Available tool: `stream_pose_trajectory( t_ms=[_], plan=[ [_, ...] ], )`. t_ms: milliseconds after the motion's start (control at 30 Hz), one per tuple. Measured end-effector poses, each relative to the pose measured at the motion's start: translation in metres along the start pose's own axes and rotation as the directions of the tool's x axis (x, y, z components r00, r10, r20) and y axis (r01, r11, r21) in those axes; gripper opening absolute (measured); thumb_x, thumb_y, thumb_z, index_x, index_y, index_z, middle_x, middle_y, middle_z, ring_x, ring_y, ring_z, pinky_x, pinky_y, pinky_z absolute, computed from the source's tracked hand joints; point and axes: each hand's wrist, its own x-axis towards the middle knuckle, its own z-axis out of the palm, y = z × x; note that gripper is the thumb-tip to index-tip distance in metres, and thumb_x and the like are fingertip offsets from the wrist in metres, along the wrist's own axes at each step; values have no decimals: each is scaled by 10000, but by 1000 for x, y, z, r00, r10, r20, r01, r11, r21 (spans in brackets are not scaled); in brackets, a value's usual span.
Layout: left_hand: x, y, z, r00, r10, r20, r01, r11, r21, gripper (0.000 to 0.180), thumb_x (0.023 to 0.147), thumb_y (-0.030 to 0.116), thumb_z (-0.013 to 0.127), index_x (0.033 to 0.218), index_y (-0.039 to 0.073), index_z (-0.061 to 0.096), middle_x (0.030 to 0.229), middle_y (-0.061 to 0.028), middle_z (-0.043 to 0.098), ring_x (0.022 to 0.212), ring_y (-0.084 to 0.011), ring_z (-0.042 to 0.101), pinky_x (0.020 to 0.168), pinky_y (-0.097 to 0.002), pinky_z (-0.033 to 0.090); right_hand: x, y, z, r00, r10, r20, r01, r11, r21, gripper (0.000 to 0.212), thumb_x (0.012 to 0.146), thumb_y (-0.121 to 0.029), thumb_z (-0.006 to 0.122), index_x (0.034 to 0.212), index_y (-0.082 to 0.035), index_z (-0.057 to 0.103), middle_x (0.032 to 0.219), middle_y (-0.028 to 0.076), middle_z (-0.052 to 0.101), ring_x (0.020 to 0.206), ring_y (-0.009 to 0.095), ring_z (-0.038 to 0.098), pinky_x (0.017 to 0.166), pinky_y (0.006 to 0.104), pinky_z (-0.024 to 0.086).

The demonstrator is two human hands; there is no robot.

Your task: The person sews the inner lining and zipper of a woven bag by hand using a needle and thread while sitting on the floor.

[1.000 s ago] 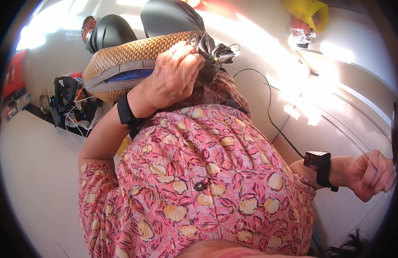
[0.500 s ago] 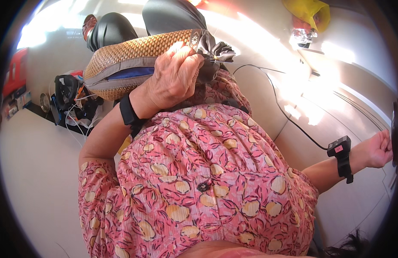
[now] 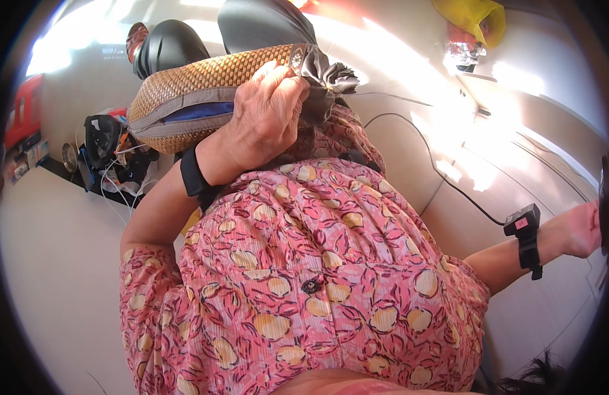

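A bolster-shaped cushion (image 3: 209, 74) covered in tan woven matting lies across my lap. A grey-edged slit along its side shows a blue lining (image 3: 200, 112). Its right end finishes in dark grey gathered fabric (image 3: 325, 74). My left hand (image 3: 268, 115) is closed on that end, with fingers curled where matting meets fabric. My right hand (image 3: 583, 230) is stretched far out to the right at the picture's rim, its fingers bent in. Anything in its fingers is hidden by the dark edge. A black strap with a small device (image 3: 523, 220) sits on the right wrist.
A black cable (image 3: 442, 174) runs from the wrist device towards my lap. On the left lie a tangle of black gear and white cords (image 3: 110, 155) and a red plastic item (image 3: 24, 108). A yellow bag (image 3: 472, 20) is at the far right.
My right hand has shifted slightly outward, further into the rim, and the cable has moved with it. My left hand has turned a little, still on the cushion's end.
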Motion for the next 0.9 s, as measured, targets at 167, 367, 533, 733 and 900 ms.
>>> stream_pose_trajectory(
  t_ms=[167,367,533,733,900],
  plan=[
    [0,0,-1,997,-54,63,58,997,-54,195,746,-74,633,916,-20,554,750,-137,542,670,-319,545,613,-375,456,-107,-8,69,780,559,282,-477,822,-311,219,821,44,437,896,73,641,859,152,633,719,171,626,644,259,513],
    [4,2,0,998,-47,39,49,997,-61,174,741,-67,641,884,-14,558,741,-139,542,645,-318,541,578,-364,447,-217,3,114,128,519,845,-653,685,-322,184,878,-5,554,1027,38,652,818,74,652,648,98,574,554,242,480],
    [10,4,-1,983,-153,99,166,975,-147,140,749,-58,644,853,-9,565,714,-132,546,620,-316,541,550,-359,437,-248,16,132,217,448,867,-490,818,-301,148,894,-42,557,983,38,644,724,35,611,560,79,510,515,219,431],
    [13,8,-2,977,-178,119,193,973,-128,130,755,-57,641,849,-9,565,710,-131,546,621,-314,542,555,-358,439,-251,15,135,308,300,903,-285,934,-213,129,892,-39,571,969,38,640,638,19,585,509,60,482,477,217,410],
    [12,8,0,984,-146,103,160,976,-146,135,758,-53,642,860,-11,564,731,-131,556,640,-313,552,571,-356,449,-249,19,133,317,277,907,-291,939,-185,128,873,-28,571,956,42,639,635,40,587,522,82,500,497,238,428]
  ],
)
